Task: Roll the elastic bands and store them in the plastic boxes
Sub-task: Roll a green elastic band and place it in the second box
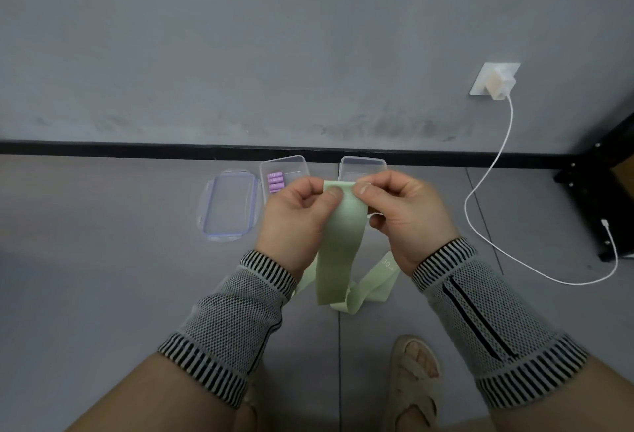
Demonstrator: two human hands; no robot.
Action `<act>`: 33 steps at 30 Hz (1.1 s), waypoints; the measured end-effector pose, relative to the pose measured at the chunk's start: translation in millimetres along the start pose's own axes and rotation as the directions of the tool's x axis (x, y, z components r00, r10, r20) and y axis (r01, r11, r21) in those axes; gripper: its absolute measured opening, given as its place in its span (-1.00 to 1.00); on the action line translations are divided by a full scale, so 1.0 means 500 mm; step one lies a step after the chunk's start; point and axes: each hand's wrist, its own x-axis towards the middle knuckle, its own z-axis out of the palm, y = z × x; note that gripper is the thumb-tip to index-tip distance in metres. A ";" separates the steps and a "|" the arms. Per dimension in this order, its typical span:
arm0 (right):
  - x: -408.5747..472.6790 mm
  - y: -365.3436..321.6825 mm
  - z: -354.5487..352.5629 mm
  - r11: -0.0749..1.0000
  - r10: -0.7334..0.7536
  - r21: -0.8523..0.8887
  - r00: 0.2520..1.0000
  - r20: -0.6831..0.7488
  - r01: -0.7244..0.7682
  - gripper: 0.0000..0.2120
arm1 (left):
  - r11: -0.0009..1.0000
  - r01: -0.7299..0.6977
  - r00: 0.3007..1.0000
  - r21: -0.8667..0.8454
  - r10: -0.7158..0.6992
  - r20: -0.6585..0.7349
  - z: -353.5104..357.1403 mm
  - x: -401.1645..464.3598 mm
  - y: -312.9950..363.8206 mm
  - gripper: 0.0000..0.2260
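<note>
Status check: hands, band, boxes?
Left hand and right hand pinch top edge of green elastic band, unrolled, tail on floor. Purple rolls in left plastic box. Nothing blocking.

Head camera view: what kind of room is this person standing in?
Probably a plain indoor room, perhaps a workroom. A bare grey wall meets a grey floor at a black skirting strip, and a charger sits in a wall socket.

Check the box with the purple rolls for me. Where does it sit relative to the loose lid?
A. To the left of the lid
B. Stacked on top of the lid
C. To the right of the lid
C: the box with the purple rolls stands on the floor to the right of the loose lid, beside it, not on it.
</note>
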 end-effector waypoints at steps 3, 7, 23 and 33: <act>-0.001 -0.001 -0.003 0.999 -0.032 -0.041 0.999 0.031 0.033 -0.86 | 0.999 0.024 1.000 0.029 -0.024 0.018 -0.006 0.002 -0.001 -0.89; -0.001 0.002 -0.003 0.994 -0.075 -0.070 0.996 0.053 0.078 -0.83 | 0.997 0.030 0.998 0.076 -0.034 0.049 -0.009 0.000 0.000 -0.91; -0.002 0.001 0.001 0.994 -0.102 -0.037 0.991 0.082 0.105 -0.84 | 0.992 0.049 0.993 0.120 -0.061 0.098 -0.013 -0.002 0.015 -0.87; -0.011 0.007 -0.003 0.781 -0.411 -0.431 0.891 0.191 0.453 -0.87 | 0.970 0.223 0.964 0.098 -0.234 0.127 -0.018 -0.002 0.028 -0.88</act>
